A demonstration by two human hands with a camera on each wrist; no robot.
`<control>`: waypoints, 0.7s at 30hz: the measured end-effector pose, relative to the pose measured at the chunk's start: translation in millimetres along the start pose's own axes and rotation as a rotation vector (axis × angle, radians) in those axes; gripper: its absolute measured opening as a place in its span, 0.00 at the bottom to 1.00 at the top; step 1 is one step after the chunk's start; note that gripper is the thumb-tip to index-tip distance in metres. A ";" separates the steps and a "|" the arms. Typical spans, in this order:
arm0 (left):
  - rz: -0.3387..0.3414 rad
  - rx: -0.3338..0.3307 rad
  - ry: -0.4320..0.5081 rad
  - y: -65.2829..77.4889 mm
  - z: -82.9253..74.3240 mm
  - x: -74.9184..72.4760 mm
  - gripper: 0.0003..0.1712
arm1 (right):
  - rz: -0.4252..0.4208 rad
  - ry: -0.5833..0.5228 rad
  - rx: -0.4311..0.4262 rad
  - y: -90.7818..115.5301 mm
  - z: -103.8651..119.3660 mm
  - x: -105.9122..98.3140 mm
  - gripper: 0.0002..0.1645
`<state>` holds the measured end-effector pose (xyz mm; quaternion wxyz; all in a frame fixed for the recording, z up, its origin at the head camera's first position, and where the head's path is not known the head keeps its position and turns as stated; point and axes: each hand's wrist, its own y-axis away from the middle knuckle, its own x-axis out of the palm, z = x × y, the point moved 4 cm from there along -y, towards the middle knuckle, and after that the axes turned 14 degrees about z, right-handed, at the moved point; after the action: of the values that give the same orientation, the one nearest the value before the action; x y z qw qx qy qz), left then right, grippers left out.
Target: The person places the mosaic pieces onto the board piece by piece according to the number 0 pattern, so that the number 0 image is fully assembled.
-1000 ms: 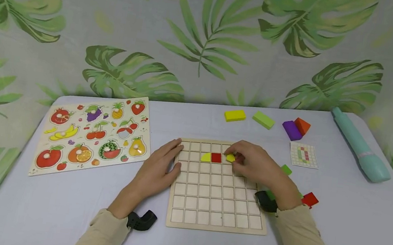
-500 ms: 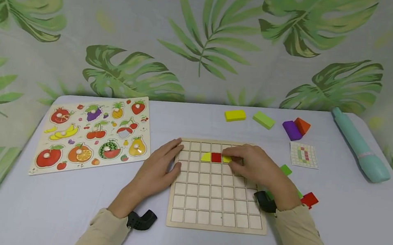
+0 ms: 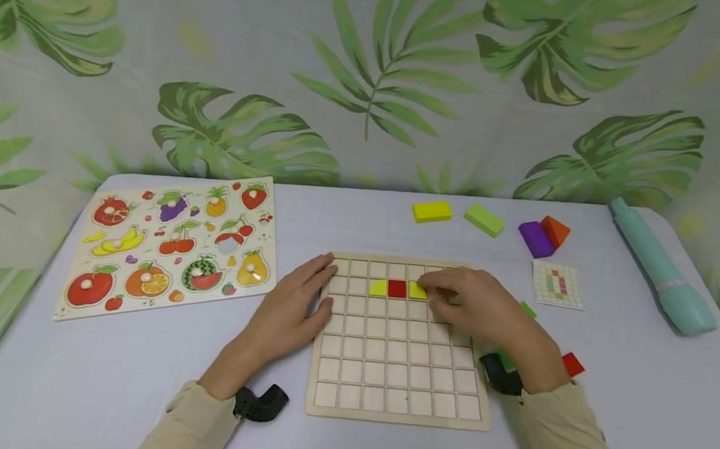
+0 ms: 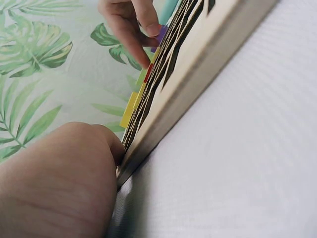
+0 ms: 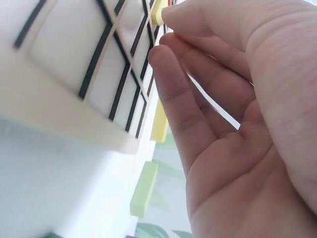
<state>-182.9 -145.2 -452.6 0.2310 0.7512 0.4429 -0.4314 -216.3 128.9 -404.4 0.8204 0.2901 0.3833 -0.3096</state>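
A wooden grid board [image 3: 391, 417] lies flat on the table. In one row near its far side sit a yellow piece with a slanted corner [image 3: 380, 288], a red square [image 3: 396, 288] and a second yellow piece [image 3: 416, 290]. My right hand [image 3: 479, 308] is over the board, its fingertips at the right edge of that second yellow piece and partly covering it. In the right wrist view its thumb and fingers stand apart, with nothing seen gripped between them. My left hand [image 3: 287, 313] rests with extended fingers along the board's left edge.
A fruit puzzle board [image 3: 173, 245] lies left. Behind are yellow [image 3: 432, 212], light green [image 3: 484, 220], purple [image 3: 536, 239] and orange [image 3: 555, 232] blocks. A pattern card [image 3: 558, 285] and teal object [image 3: 661, 268] lie right. Green and red [image 3: 573, 365] pieces lie partly behind my right arm.
The second yellow piece, earlier pinched by my right hand, has shifted left into the cell beside the red square. My right hand has since drawn slightly right. The left hand stays put.
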 end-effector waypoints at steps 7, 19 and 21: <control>0.004 -0.004 0.001 -0.2 -0.5 -0.6 0.30 | 0.011 0.052 -0.069 6.3 3.4 2.4 0.21; 0.005 0.000 0.005 -0.7 -0.6 -1.4 0.30 | -0.022 0.093 0.023 52.4 -8.0 -20.3 0.23; 0.006 0.000 0.006 -0.8 -0.6 -1.3 0.30 | -0.032 0.102 0.022 60.2 -11.5 -23.0 0.22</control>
<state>-183.6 -145.0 -451.2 0.2311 0.7536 0.4415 -0.4286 -189.3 182.2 -377.7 0.7916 0.3085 0.4255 -0.3116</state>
